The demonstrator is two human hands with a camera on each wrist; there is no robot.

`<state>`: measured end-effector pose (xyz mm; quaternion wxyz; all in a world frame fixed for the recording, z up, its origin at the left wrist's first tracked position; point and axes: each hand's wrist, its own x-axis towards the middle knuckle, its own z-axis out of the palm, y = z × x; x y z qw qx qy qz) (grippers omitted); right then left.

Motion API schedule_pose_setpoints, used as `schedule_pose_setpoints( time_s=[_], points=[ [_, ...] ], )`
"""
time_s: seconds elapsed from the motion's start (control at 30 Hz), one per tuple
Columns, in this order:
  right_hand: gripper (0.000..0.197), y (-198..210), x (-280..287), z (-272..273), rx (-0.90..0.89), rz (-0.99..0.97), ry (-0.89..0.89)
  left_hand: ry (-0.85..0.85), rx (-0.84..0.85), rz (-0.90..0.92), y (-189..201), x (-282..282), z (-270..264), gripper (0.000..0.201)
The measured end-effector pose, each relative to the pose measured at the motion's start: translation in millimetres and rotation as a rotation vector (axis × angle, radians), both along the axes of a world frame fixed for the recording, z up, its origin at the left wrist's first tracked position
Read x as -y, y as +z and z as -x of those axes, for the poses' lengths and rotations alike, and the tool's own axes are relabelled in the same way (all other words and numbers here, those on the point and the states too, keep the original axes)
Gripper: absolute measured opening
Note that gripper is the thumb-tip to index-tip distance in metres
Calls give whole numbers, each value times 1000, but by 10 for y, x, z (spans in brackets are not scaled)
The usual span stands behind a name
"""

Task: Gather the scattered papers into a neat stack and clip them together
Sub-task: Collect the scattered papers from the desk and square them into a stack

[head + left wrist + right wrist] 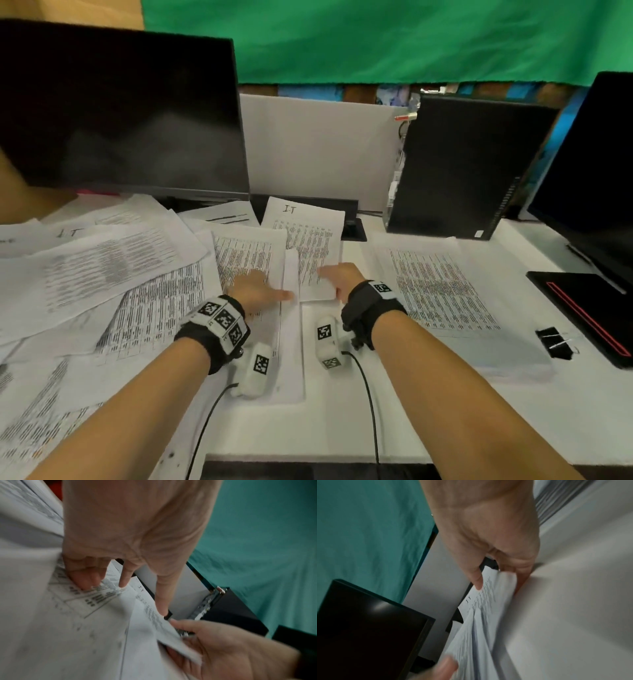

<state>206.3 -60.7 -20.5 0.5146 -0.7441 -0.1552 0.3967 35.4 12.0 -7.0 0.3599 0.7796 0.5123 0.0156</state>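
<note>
Printed sheets lie scattered [102,267] over the left half of the white desk. A squared stack [442,291] lies to the right, with a black binder clip [555,342] beyond it. My left hand [255,286] presses its fingertips [82,580] on a table-printed sheet [246,253] in the middle. My right hand [342,277] pinches the near right corner of a sheet marked "I.T" [308,240], thumb [477,582] on top and fingers underneath. That corner [489,596] is lifted off the desk. The wrist views are blurred.
A dark monitor [120,113] stands at the back left and a black computer tower [462,164] at the back right. Another screen [596,171] and a black pad with a red line [582,308] are at the far right. The desk's front edge [308,459] is close to me.
</note>
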Motion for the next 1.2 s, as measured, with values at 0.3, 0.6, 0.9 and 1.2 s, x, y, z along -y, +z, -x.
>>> schedule_pose_setpoints(
  time_s=[0.3, 0.6, 0.9, 1.2],
  points=[
    [37, 15, 297, 34, 107, 132, 250, -162, -279, -109, -65, 189, -293, 122],
    [27, 99, 649, 33, -33, 353, 526, -146, -231, -144, 196, 9, -152, 32],
    [28, 93, 575, 165, -196, 233, 727, 85, 455, -11, 226, -14, -278, 31],
    [78, -154, 295, 444, -427, -305, 156, 73, 458, 20, 300, -80, -156, 32]
  ],
)
